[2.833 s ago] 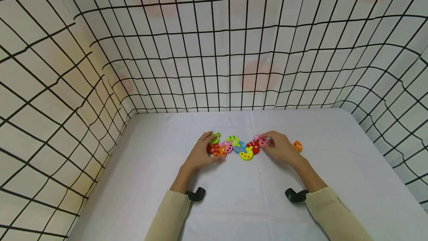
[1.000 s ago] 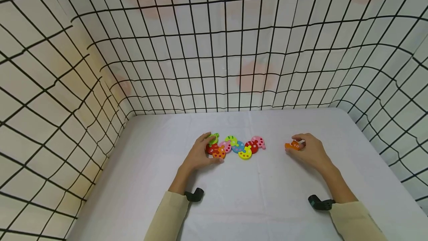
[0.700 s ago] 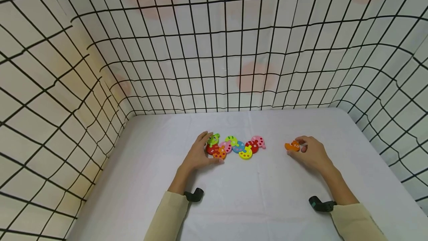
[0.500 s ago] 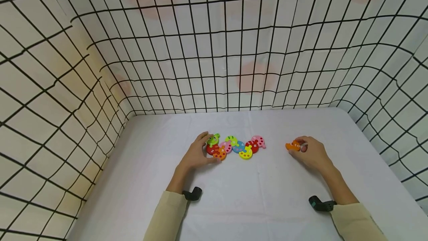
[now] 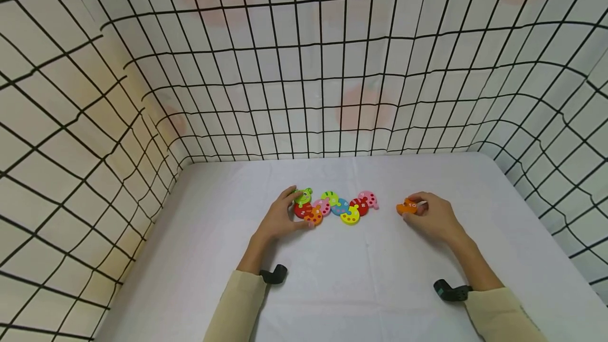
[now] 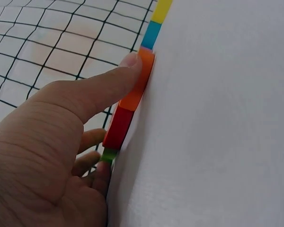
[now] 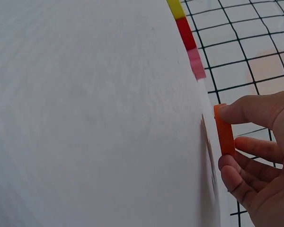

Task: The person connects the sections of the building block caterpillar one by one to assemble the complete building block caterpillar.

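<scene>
A wavy row of joined, numbered caterpillar puzzle pieces lies on the white table, from a green head piece (image 5: 303, 197) with a face to a pink spotted piece (image 5: 368, 199). My left hand (image 5: 276, 218) holds the row's left end. Its thumb presses the edge of an orange piece (image 6: 138, 90), and its fingers reach round by the green piece, partly hidden. To the right of the row, my right hand (image 5: 438, 217) pinches a loose orange puzzle piece (image 5: 406, 207) marked 10. In the right wrist view that piece is raised slightly above the tabletop, apart from the pink end.
White cloth with a black grid (image 5: 323, 67) rises behind and at both sides of the table (image 5: 342, 284). A black wrist camera (image 5: 274, 274) sits on the left wrist, and another camera (image 5: 450, 291) on the right.
My right hand let go of the pink end, moved right, took the loose orange piece and has turned it. Now it is carrying that piece slightly left. My left hand stays at the row's left end.
</scene>
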### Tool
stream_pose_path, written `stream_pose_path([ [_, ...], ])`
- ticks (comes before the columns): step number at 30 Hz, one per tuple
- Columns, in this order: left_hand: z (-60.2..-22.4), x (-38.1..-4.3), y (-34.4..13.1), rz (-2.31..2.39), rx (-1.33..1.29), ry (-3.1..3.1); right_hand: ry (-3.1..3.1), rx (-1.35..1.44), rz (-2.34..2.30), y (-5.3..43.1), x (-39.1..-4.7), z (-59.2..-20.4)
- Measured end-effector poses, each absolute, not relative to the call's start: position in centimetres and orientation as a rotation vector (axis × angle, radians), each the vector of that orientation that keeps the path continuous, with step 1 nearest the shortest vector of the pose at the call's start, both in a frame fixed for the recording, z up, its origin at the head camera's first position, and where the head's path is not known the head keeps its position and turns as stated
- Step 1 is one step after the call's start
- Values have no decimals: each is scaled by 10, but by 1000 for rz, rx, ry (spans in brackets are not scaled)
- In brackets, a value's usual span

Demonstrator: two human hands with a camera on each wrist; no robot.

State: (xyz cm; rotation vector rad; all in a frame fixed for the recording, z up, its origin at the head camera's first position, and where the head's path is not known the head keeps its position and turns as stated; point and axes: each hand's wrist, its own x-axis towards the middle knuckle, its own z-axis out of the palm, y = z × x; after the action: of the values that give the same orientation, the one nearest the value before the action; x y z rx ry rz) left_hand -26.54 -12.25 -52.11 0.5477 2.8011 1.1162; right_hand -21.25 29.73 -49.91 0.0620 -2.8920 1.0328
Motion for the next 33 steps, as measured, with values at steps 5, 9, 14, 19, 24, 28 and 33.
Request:
stream_pose_path([
  [5, -521, -265, -121, 1125, 521, 2807, -2897, 69, 1061, 287, -214, -497],
  [9, -521, -264, -121, 1137, 506, 2804, -2889, 79, 1083, 275, -216, -494],
  [14, -520, -264, -121, 1118, 501, 2803, -2884, 89, 1113, 261, -220, -492],
  [19, -519, -263, -120, 1110, 499, 2795, -2892, 91, 1127, 250, -223, -494],
  [24, -519, -264, -120, 1093, 499, 2795, -2901, 102, 1124, 243, -226, -498],
  [28, -519, -264, -120, 1088, 502, 2800, -2908, 95, 1120, 239, -228, -499],
  [33, -518, -263, -120, 1083, 498, 2807, -2903, 102, 1099, 235, -229, -498],
])
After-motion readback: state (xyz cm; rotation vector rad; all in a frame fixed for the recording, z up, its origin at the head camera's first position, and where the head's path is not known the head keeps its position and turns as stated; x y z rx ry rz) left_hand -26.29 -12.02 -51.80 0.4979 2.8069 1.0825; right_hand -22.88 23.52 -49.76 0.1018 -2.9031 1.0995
